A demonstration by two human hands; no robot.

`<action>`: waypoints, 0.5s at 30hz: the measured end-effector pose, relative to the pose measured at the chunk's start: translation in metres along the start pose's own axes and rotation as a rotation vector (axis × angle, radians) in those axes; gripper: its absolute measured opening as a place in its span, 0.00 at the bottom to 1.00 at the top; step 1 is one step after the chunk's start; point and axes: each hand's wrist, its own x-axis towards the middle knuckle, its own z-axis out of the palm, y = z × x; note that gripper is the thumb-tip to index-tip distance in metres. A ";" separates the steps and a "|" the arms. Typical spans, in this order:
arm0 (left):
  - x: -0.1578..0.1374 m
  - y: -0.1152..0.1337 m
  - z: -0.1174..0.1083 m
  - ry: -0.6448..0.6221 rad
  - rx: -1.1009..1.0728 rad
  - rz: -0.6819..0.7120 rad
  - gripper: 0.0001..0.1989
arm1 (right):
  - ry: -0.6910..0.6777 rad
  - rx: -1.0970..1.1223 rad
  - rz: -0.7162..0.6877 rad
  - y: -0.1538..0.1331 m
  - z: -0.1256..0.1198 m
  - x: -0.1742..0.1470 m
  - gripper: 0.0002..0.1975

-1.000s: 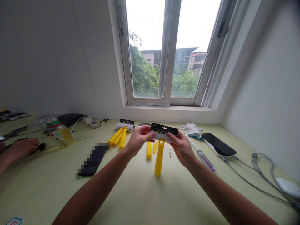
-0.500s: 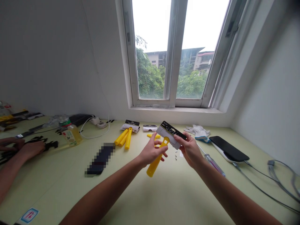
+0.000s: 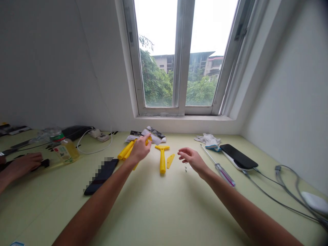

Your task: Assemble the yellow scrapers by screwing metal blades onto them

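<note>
My left hand [image 3: 140, 149] is at the carded yellow scraper handles [image 3: 125, 151] near the back of the table. Its fingers close round the top of one yellow handle, mostly hidden beneath the hand. That handle's black-and-white header card [image 3: 155, 134] rests on the other cards. To the right, a yellow T-shaped scraper [image 3: 162, 161] lies loose beside a small flat yellow piece [image 3: 170, 161]. My right hand [image 3: 192, 160] hovers with loosely bent fingers and nothing visible in them. Several small screws [image 3: 186, 168] lie just beneath it.
A screwdriver [image 3: 224, 174] lies at the right, by a white glove [image 3: 208, 140] and a black phone [image 3: 239, 156] with cables. On the left are a dark phone [image 3: 102, 176], a bottle of yellow liquid [image 3: 67, 150] and another person's hand [image 3: 27, 164].
My left hand has carried the carded handle left onto the pile. My right hand has let go of the card and come down. The T-shaped scraper and flat piece are now uncovered.
</note>
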 end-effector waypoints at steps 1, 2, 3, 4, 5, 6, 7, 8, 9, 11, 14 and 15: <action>0.013 -0.014 -0.003 0.004 0.068 -0.072 0.22 | 0.009 -0.050 -0.013 0.004 -0.002 0.002 0.11; 0.024 -0.027 -0.005 0.006 0.107 -0.122 0.22 | 0.005 -0.078 -0.023 0.009 -0.003 0.004 0.09; 0.035 -0.040 -0.006 0.007 0.143 -0.167 0.22 | -0.003 -0.092 -0.029 0.012 -0.005 0.006 0.08; 0.044 -0.051 -0.007 0.005 0.174 -0.206 0.22 | -0.012 -0.110 -0.035 0.015 -0.005 0.007 0.07; 0.051 -0.061 -0.007 -0.002 0.201 -0.239 0.22 | -0.018 -0.128 -0.042 0.017 -0.006 0.007 0.06; 0.056 -0.069 -0.005 -0.013 0.224 -0.267 0.22 | -0.023 -0.145 -0.050 0.019 -0.007 0.007 0.06; 0.060 -0.075 -0.004 -0.026 0.244 -0.288 0.21 | -0.027 -0.160 -0.057 0.019 -0.007 0.007 0.06; 0.062 -0.080 -0.002 -0.039 0.259 -0.304 0.21 | -0.030 -0.174 -0.065 0.019 -0.008 0.007 0.06; 0.063 -0.084 0.000 -0.055 0.272 -0.318 0.21 | -0.033 -0.186 -0.072 0.019 -0.009 0.007 0.06; 0.064 -0.090 0.003 -0.081 0.290 -0.338 0.20 | -0.038 -0.205 -0.085 0.016 -0.011 0.006 0.07; 0.063 -0.095 0.003 -0.096 0.313 -0.353 0.19 | -0.048 -0.229 -0.097 0.013 -0.013 0.005 0.07; 0.063 -0.095 0.003 -0.094 0.319 -0.356 0.19 | -0.054 -0.238 -0.100 0.012 -0.014 0.005 0.08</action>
